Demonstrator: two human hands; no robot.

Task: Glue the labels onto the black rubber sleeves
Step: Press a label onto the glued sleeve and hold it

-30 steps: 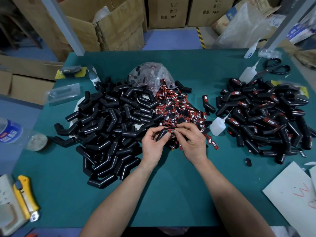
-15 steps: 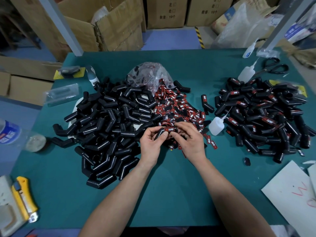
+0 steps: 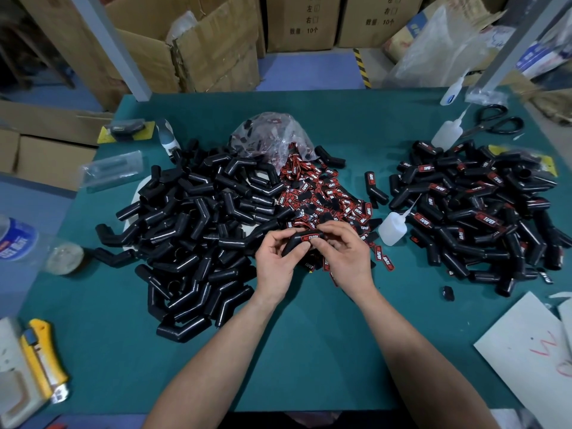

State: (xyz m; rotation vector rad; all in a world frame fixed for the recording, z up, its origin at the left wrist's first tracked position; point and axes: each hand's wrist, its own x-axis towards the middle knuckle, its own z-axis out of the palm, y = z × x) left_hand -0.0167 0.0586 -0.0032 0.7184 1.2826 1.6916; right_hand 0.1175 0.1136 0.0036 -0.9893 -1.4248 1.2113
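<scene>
Both hands hold one bent black rubber sleeve above the table's middle. My left hand grips its lower end. My right hand pinches the upper end, fingers on the red and black label lying on top of the sleeve. A big pile of bare black sleeves lies to the left. Loose red labels are heaped behind the hands. Labelled sleeves form a pile on the right. A small white glue bottle stands right of the hands.
The green table also carries a clear bag of labels, a second glue bottle, scissors, white paper at the right front, a yellow utility knife and a tape roll at the left. Cardboard boxes stand behind.
The sleeve has been turned so its label faces up and lifted slightly; my right fingers have moved onto the label. Both hands stay in the same spot.
</scene>
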